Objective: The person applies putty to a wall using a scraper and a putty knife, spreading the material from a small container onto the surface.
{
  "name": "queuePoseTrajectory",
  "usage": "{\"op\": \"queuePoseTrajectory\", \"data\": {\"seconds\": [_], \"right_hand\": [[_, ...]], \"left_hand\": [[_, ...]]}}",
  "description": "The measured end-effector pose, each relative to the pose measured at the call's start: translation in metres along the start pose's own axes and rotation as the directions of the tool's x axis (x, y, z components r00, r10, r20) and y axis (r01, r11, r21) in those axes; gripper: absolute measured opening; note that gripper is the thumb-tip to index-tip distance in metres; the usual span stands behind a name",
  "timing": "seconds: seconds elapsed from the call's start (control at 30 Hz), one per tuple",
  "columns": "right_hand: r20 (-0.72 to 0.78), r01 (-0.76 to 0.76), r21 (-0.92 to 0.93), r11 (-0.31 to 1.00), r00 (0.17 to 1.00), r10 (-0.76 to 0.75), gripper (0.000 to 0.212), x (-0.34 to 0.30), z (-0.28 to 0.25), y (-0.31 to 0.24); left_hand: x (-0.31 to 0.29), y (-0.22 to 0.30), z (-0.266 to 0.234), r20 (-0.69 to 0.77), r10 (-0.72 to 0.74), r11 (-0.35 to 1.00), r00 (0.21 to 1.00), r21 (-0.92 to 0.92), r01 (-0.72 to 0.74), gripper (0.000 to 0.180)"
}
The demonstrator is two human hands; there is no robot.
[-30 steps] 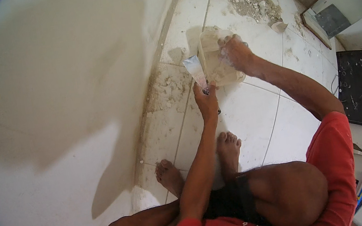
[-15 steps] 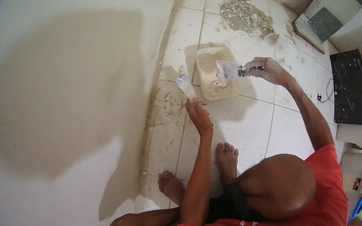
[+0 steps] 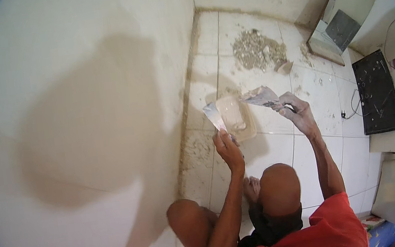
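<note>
My left hand (image 3: 230,152) is closed round the handle of a putty knife (image 3: 213,115). Its pale blade points away from me, beside the left edge of a cream plastic tub (image 3: 252,130). In the tub lies whitish putty (image 3: 231,116), partly smeared on the walls. With fingers pinched on its handle, my right hand (image 3: 300,113) grips a second, wider putty knife (image 3: 259,96). That blade is coated with grey-white putty and is held above the tub's far right corner, pointing left.
Rubble (image 3: 258,50) is heaped on the tiled floor near the back wall, with a broken shard (image 3: 284,67) beside it. A mirror (image 3: 335,23) leans at the right, near a black panel (image 3: 376,93) and a cable. A bare wall (image 3: 93,138) rises on the left.
My right hand's putty knife has come up out of the tub, its blade now turned and carrying putty. The left knife has moved closer to the tub. The view has shifted.
</note>
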State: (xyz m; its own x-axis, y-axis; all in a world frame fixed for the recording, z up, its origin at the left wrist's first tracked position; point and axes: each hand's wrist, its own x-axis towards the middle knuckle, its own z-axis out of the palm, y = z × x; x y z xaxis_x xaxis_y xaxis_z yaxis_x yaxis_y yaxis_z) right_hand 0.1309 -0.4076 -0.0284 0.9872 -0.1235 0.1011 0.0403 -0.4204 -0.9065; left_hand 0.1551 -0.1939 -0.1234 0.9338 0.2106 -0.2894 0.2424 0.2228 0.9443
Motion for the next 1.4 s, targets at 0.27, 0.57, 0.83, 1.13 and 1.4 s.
{"op": "queuePoseTrajectory", "data": {"seconds": [0.27, 0.57, 0.83, 1.13, 1.4], "right_hand": [[-0.142, 0.083, 0.197, 0.977, 0.988, -0.055, 0.024, 0.062, -0.062, -0.237], [0.070, -0.019, 0.692, 0.721, 0.997, -0.040, 0.046, 0.004, -0.085, -0.501], [0.167, -0.038, 0.859, 0.510, 0.963, -0.210, 0.042, -0.024, -0.109, -0.562], [0.186, -0.118, 0.920, 0.374, 0.971, -0.151, 0.041, -0.049, -0.113, -0.575], [0.154, -0.074, 0.873, 0.483, 0.980, -0.127, 0.042, -0.046, -0.104, -0.590]], "left_hand": [[-0.028, 0.170, -0.015, 0.192, 0.102, 0.954, 0.976, 0.260, -0.151, 0.029], [-0.186, 0.185, -0.132, 0.526, -0.090, 0.980, 0.846, 0.200, -0.020, 0.033], [-0.302, 0.285, -0.180, 0.331, 0.233, 0.759, 0.914, 0.526, -0.384, 0.026], [-0.399, 0.308, -0.203, -0.044, 0.016, 0.910, 0.999, 0.414, 0.004, 0.027], [-0.440, 0.331, -0.224, -0.123, 0.026, 0.912, 0.992, 0.408, 0.027, 0.032]]}}
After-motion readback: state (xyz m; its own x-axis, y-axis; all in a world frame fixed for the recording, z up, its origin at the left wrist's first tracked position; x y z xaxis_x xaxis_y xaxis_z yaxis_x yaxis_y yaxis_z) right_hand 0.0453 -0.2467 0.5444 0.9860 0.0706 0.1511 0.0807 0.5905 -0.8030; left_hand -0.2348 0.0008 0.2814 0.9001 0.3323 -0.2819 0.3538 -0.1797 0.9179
